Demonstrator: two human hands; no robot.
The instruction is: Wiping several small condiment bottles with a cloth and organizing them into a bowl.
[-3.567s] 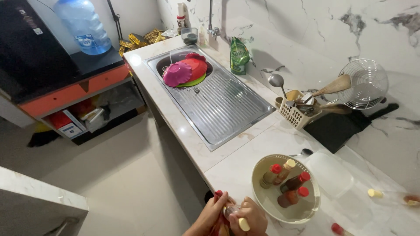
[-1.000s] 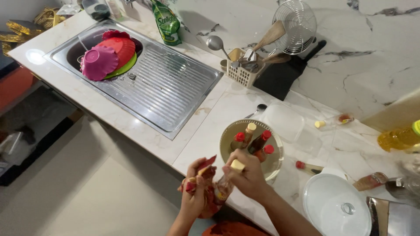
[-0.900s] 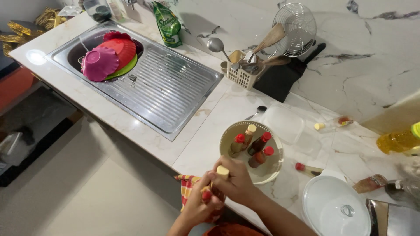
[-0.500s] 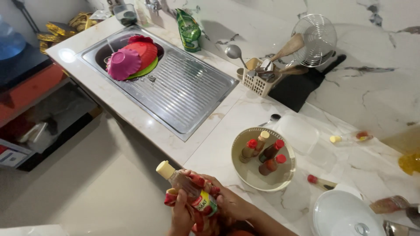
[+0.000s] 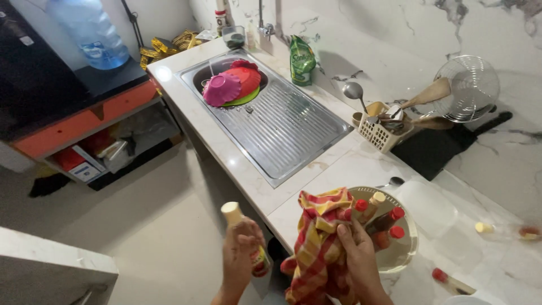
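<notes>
Nearest the camera, the left hand [image 5: 241, 248] is wrapped around a small sauce bottle [image 5: 244, 234] with a cream cap, held upright out over the floor, just off the counter [image 5: 316, 169] edge. Beside it, the right hand [image 5: 357, 254] grips a red-and-yellow checked cloth [image 5: 319, 243], bunched and hanging down past the counter's front edge.

Just beyond the right hand's fingertips stands a pale round bowl [image 5: 403, 254] holding several small bottles [image 5: 384, 220], most with red caps and one with a cream cap, leaning against each other. Two more small bottles lie on the counter to the right.

Farther back, a white slotted basket [image 5: 377, 134] holds wooden spoons and a metal ladle. In the steel sink [image 5: 293, 124], pink, red and green plastic bowls [image 5: 231, 87] sit stacked in the basin. A green pouch [image 5: 302, 60] stands against the marble wall.
</notes>
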